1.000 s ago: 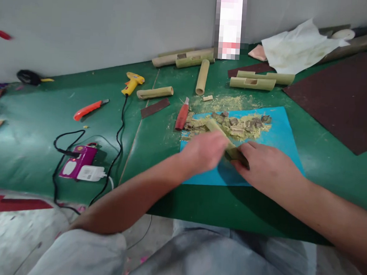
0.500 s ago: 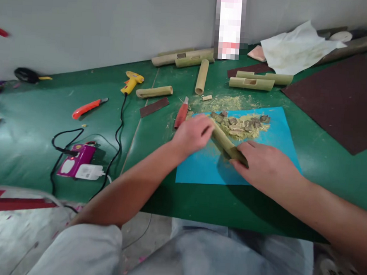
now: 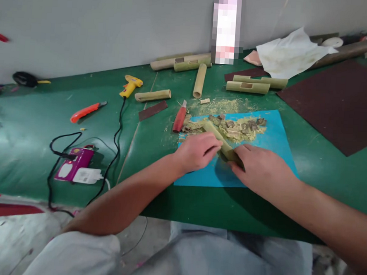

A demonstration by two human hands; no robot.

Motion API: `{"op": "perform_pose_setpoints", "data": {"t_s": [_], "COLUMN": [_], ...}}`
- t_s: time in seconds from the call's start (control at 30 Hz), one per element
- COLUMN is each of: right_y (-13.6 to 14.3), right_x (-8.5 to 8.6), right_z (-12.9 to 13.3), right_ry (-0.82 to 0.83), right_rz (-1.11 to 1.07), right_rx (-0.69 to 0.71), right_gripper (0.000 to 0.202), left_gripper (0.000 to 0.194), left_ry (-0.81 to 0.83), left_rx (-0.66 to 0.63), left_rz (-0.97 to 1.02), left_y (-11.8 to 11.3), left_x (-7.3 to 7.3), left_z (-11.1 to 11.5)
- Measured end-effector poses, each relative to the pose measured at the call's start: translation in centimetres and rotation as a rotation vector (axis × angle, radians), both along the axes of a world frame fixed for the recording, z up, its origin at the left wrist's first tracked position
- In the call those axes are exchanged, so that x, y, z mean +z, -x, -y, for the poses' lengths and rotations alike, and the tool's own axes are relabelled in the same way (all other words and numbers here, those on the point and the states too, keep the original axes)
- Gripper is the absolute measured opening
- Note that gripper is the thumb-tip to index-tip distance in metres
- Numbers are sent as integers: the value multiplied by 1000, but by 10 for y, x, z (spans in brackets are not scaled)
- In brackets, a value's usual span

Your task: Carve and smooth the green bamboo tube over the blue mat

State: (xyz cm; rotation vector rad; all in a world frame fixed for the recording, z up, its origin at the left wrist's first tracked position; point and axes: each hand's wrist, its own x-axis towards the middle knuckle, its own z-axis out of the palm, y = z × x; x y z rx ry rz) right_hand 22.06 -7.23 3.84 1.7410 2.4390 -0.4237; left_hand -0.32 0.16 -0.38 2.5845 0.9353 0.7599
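A bamboo tube (image 3: pixel 225 147) is held slantwise above a blue sheet (image 3: pixel 282 143). Its lower right end is wrapped by my right hand (image 3: pixel 259 169). My left hand (image 3: pixel 196 152) is closed, its fingertips pinched at the tube's left side; whatever is between them is too small to make out. Behind the tube, bamboo shavings and brown chips (image 3: pixel 241 128) lie piled on the sheet. A red-handled knife (image 3: pixel 179 118) rests at the sheet's left edge.
On the green table (image 3: pixel 157 152) lie an orange cutter (image 3: pixel 85 113), a yellow glue gun (image 3: pixel 131 86), a purple power strip (image 3: pixel 74 164) with cords, and several bamboo tubes. A brown sheet (image 3: pixel 340 109) and white cloth (image 3: pixel 291 55) are at right.
My left hand has moved down along the tube, from its upper end toward my right hand. The tube's upper end is now uncovered. The camera view has shifted slightly.
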Motion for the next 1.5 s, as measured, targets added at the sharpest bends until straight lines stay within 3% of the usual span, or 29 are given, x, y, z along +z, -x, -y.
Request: {"op": "perform_pose_setpoints", "data": {"t_s": [0.03,0.17,0.3,0.33,0.47,0.6,0.73,0.9,1.13,1.23,1.4,1.5], "right_y": [0,-1,-1,-1,-1,0,1,-1,-4,-2,-1,-1], "right_x": [0,-1,-2,-2,0,1,2,2,7,11,12,11], "right_z": [0,1,1,1,1,2,2,3,9,8,5,4], "right_ry": [1,-27,-32,-34,-58,-69,-58,-50,-75,-13,70,61], "right_rz": [-2,-30,-10,-11,-8,4,11,10,80,109,123,125], "right_rx": [-3,-9,-7,-5,-2,10,-18,-9,-4,10,16,8], "right_gripper": [19,21,23,24,25,23,25,21,23,24,21,26], "left_gripper": [21,24,25,25,24,27,24,23,16,18,30,28], "left_ry": [-1,-98,-54,-56,-127,-100,-122,-61,-79,-99,-63,-86], "left_rx": [-13,148,-56,-48,130,-78,120,-84,117,116,-208,-40], "left_rz": [-12,-25,-101,-99,-41,-120,-32,-61,84,75,-163,-77], "left_y": [0,-2,-2,-2,-2,-6,-7,-10,1,-8,-24,-19], "left_x": [0,-1,-1,-2,-3,-5,-4,-4,-8,-5,2,2], "left_z": [1,2,6,6,1,0,1,7,-11,5,35,27]}}
